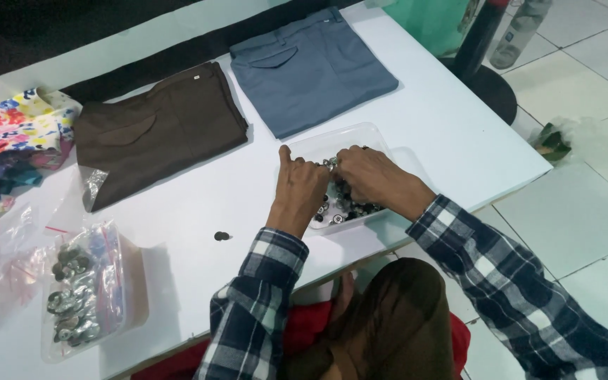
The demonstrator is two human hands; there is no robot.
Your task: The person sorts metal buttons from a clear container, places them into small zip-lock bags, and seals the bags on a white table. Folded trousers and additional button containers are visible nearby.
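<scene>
Garment workshop: folded trousers (311,70), bagged metal buttons (75,295) on table (198,204).

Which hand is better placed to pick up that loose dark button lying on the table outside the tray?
Probably the left hand. It sits at the clear tray's near-left edge, on the side where the loose button lies. The right hand is over the tray's far side and would have to cross the left.

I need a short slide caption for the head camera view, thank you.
Both hands, left hand and right hand, pick metal buttons from a clear tray beside folded trousers.
</scene>
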